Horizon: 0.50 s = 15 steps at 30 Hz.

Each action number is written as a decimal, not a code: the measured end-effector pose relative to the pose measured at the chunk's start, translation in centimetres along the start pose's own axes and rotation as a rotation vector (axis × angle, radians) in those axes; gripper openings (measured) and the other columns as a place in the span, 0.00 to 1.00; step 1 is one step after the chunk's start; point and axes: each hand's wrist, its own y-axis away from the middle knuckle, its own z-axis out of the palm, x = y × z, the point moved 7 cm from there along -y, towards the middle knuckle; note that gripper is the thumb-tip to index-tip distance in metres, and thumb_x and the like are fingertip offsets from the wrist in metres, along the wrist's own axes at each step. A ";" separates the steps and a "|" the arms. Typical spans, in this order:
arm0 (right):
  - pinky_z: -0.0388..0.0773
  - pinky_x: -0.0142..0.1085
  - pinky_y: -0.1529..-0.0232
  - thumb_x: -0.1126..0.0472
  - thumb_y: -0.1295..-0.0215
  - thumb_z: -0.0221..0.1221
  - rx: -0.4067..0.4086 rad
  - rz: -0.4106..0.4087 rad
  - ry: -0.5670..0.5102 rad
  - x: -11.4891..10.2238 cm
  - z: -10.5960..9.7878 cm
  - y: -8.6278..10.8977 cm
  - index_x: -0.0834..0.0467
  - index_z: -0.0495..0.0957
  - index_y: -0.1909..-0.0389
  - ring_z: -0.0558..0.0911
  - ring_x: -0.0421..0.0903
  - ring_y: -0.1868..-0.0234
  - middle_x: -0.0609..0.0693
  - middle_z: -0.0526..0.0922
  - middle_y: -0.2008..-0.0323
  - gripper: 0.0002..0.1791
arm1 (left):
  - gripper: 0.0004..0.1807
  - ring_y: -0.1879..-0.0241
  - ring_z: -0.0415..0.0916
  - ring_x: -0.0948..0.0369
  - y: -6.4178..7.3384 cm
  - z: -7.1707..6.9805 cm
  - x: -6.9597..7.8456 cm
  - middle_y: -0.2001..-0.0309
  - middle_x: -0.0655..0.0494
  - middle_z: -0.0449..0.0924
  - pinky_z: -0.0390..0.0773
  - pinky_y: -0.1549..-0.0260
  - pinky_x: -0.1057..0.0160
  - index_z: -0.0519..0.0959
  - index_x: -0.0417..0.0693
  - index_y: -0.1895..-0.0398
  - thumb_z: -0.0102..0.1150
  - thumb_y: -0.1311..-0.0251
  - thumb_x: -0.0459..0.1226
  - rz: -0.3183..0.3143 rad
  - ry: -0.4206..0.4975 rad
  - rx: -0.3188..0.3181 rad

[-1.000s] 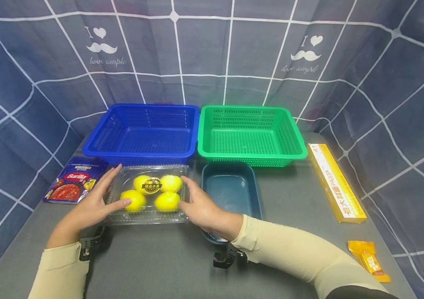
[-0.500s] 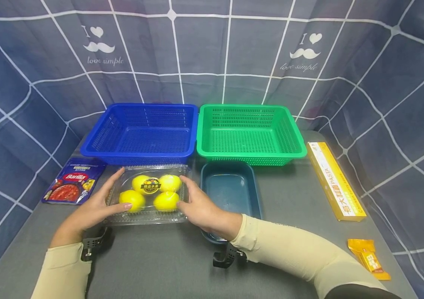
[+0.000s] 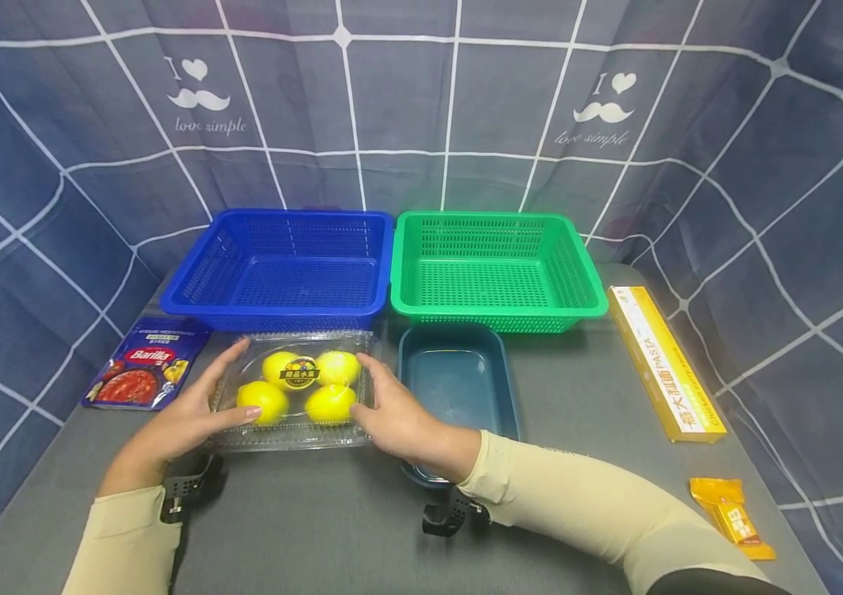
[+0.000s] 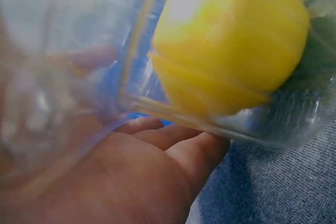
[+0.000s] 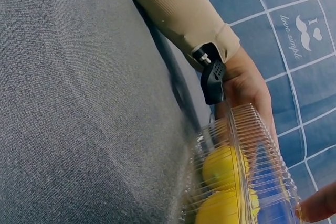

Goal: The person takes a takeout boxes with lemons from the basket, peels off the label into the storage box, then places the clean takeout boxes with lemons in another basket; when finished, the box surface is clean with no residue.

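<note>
In the head view a clear plastic clamshell box [image 3: 291, 436] with several yellow lemons [image 3: 332, 403] inside lies in front of the blue basket. My left hand [image 3: 187, 413] holds its left side, thumb over the lid and fingers spread along the edge. Opposite it, my right hand [image 3: 399, 413] holds the right side between thumb and index finger. The left wrist view shows one lemon [image 4: 231, 40] close up through the plastic, with the left palm [image 4: 121, 177] beside the box. Seen from the right wrist, the ridged box side [image 5: 257, 140] lies between the left hand and a right fingertip [image 5: 317, 205].
A blue basket [image 3: 280, 317] and a green basket [image 3: 499, 312] stand at the back. A dark teal tray [image 3: 459, 380] sits under the right wrist. The Barilla pouch [image 3: 146, 364] lies left; a pasta box [image 3: 667, 364] and a small orange packet [image 3: 732, 516] lie right.
The left hand has shifted slightly to the right against the box. The right hand keeps its hold, and the box stays in place; the head view has moved a little.
</note>
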 end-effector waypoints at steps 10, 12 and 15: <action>0.41 0.55 0.22 0.68 0.29 0.61 0.008 -0.016 0.081 0.0 -0.2 0.0 0.59 0.56 0.18 0.45 0.60 0.18 0.63 0.53 0.19 0.42 | 0.56 0.20 0.27 0.37 0.0 0.0 -0.3 0.15 0.48 0.35 0.35 0.34 0.19 0.44 0.57 0.12 0.71 0.36 0.34 0.000 0.007 0.008; 0.41 0.54 0.22 0.68 0.29 0.61 0.004 -0.018 0.076 0.0 -0.2 0.0 0.59 0.57 0.18 0.44 0.60 0.18 0.63 0.53 0.19 0.41 | 0.57 0.20 0.27 0.37 0.0 0.0 -0.3 0.15 0.48 0.34 0.35 0.35 0.19 0.44 0.58 0.12 0.71 0.36 0.35 -0.008 0.004 0.008; 0.42 0.55 0.22 0.67 0.30 0.63 -0.005 -0.021 0.075 -0.1 -0.4 0.0 0.59 0.57 0.18 0.44 0.59 0.18 0.63 0.52 0.19 0.42 | 0.57 0.20 0.27 0.36 -0.1 0.0 -0.3 0.15 0.47 0.34 0.35 0.35 0.18 0.44 0.58 0.12 0.71 0.36 0.36 -0.014 -0.002 0.011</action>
